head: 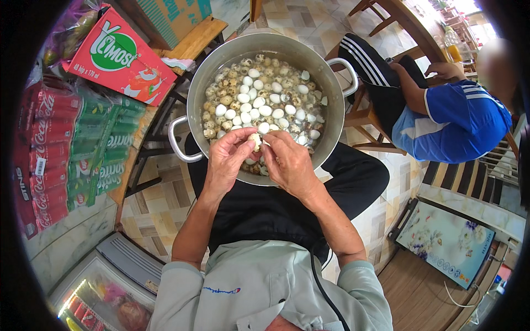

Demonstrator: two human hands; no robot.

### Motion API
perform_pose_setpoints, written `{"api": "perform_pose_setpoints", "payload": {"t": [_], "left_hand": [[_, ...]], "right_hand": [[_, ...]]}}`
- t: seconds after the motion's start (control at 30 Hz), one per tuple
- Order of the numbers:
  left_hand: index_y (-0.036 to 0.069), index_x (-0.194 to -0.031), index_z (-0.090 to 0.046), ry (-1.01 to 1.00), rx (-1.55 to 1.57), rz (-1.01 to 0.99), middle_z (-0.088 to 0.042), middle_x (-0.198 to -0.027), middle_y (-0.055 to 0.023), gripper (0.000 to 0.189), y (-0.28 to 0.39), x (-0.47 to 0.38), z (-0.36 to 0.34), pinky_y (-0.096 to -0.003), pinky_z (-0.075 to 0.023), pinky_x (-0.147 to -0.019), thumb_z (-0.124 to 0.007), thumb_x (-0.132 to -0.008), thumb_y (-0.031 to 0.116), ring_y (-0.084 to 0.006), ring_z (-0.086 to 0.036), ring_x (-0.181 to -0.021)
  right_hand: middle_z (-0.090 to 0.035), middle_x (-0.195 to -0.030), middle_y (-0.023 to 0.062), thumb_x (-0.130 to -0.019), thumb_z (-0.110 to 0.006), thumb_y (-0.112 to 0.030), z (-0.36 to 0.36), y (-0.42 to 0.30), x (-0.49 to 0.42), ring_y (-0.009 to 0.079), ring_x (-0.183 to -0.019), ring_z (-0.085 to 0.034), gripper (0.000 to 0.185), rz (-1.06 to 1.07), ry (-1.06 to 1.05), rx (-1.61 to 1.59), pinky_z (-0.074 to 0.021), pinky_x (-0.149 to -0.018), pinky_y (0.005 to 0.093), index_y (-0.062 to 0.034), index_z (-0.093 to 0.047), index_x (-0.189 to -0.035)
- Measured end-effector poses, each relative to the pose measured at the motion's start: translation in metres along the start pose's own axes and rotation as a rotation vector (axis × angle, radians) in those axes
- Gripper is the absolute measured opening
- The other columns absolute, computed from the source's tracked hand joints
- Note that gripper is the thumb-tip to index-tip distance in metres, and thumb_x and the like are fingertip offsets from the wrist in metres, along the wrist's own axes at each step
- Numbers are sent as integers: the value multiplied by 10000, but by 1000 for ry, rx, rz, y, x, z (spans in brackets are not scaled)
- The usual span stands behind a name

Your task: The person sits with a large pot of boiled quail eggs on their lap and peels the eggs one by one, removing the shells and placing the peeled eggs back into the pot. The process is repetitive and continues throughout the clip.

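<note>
A large two-handled metal pot (331, 136) stands before me, holding many speckled quail eggs (226, 100) in water, with several peeled white eggs (265, 110) on top near the middle. Over the pot's near side, my left hand (232, 155) holds a partly peeled quail egg (256, 142) between thumb and fingers. My right hand (288, 159) is beside it, its thumb and fingertips pinched together at the egg's right side; whether a piece of shell is between them is hidden. Bits of shell lie among the eggs at the pot's right.
Packs of soft drink cans (91, 140) and a red carton (124, 58) line a wooden bench at the left. A person in a blue shirt (459, 120) sits on a wooden chair at the right. A glass-topped freezer (124, 256) is at the lower left.
</note>
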State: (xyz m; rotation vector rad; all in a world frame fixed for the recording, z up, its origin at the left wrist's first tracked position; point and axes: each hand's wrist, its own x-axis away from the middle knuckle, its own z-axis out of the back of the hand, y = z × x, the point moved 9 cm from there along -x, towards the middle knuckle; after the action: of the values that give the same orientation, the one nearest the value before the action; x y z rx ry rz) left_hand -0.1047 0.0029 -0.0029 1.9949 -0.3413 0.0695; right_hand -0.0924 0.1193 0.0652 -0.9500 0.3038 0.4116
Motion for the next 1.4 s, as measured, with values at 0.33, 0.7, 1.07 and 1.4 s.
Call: {"api": "perform_pose_setpoints", "payload": {"t": [0.33, 0.7, 1.07, 1.4], "left_hand": [[-43, -1061, -600, -6, -183, 47, -619, -844, -44, 246, -2, 1, 0, -222, -497, -629, -598, -819, -3, -77, -558, -699], [-52, -1097, -577, -111, 67, 165, -554, -1096, -96, 275, -11, 4, -4, -288, -513, -690, -517, -834, 1, -123, -583, -797], [-7, -1179, -550, -87, 207, 89, -615, -977, -91, 316, -2, 5, -5, -278, -504, -714, -557, -886, 111, -150, -605, -812], [-24, -1090, -539, 21, -159, -104, -586, -988, -70, 236, 9, 7, -5, -257, -490, -770, -562, -855, -16, -116, -577, -857]], "right_hand": [[-540, -815, 140, -690, -635, 24, -12, 2, 9, 300, -646, -586, 230, 27, -97, 146, -484, -534, 360, 2, -502, -877], [-491, -672, 188, -743, -578, -1, 0, 21, 8, 376, -594, -547, 110, -129, 20, -46, -442, -523, 428, 6, -478, -788], [-576, -732, 139, -817, -604, -29, -1, 27, 11, 248, -623, -608, 91, -304, -13, -234, -474, -548, 317, 33, -583, -879], [-544, -715, 161, -809, -568, 5, -5, 22, 5, 322, -644, -570, 36, -271, 70, -258, -443, -576, 379, 33, -584, -826]]}}
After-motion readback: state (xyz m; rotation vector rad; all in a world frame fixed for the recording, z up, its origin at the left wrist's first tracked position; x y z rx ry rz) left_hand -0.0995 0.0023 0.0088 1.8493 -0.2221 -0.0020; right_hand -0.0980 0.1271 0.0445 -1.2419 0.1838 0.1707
